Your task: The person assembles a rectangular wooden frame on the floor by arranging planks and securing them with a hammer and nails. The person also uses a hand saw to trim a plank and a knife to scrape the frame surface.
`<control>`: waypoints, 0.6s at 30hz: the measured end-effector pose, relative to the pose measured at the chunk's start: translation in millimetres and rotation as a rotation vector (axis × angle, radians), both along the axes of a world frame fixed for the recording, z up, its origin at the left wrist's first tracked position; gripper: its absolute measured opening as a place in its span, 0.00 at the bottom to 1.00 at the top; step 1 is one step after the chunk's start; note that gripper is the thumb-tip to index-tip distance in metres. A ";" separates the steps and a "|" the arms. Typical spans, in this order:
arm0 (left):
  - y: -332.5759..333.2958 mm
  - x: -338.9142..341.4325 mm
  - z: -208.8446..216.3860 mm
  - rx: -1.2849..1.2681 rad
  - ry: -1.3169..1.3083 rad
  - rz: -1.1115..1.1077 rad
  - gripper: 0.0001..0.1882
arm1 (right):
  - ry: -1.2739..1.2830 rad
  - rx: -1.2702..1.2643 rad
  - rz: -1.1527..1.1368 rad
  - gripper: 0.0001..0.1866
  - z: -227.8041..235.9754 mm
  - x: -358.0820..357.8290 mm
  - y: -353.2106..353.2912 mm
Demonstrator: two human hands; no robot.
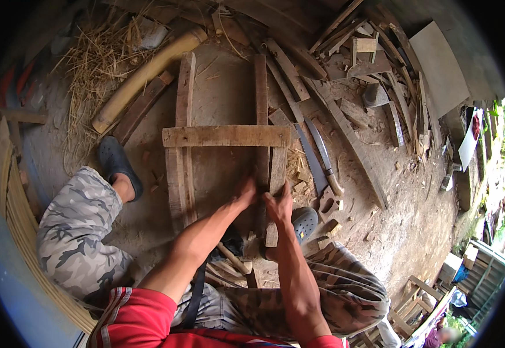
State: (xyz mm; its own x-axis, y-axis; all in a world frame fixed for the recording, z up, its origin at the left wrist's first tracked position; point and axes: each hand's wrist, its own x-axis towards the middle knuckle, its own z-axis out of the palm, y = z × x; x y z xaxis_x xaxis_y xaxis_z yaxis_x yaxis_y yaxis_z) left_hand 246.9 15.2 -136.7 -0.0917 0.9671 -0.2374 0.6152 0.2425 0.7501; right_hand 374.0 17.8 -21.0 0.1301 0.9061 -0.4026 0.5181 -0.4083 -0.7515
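Observation:
A rough wooden frame (pixel 226 137) lies on the ground between my legs, with a flat crosspiece spanning its long side rails. My right hand (pixel 280 203) is closed around the right-hand rail (pixel 277 168) below the crosspiece, thumb on the upper face. Close beside it, my left hand (pixel 248 190) grips the inner side of the same rail pair; its fingertips are partly hidden by the wood. The left-hand rails (pixel 181 180) are untouched. To the right of the frame lie a handsaw (pixel 312 159) and a long-bladed knife (pixel 324 152) with a wooden handle.
A bamboo pole (pixel 148 81) and straw (pixel 99 75) lie at the far left. A long curved plank (pixel 351 145) rests beyond the tools. Scrap wood (pixel 380 64) is heaped at the far right. Small offcuts (pixel 331 228) surround my right clog (pixel 305 224); my left clog (pixel 119 165) is beside the frame.

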 end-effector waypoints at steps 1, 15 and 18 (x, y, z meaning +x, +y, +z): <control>0.3 -10.0 -2.2 -0.068 -0.016 -0.063 0.45 | -0.001 -0.016 0.007 0.40 3.0 -2.3 4.2; -40.0 -197.5 86.6 0.215 0.185 0.881 0.36 | 0.115 0.066 0.037 0.42 -51.5 3.3 20.7; -50.4 -209.3 76.3 -0.079 -0.056 0.749 0.46 | -0.050 -0.031 0.047 0.42 -27.8 -1.9 24.4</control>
State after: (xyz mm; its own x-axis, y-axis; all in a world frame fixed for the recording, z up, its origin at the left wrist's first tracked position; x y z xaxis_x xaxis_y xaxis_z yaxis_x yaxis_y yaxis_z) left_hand 37.6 -35.3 -60.4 -0.7034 0.6310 -0.3272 0.2262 0.6351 0.7386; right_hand 372.1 42.3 -48.9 0.1087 0.8989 -0.4244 0.5736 -0.4054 -0.7118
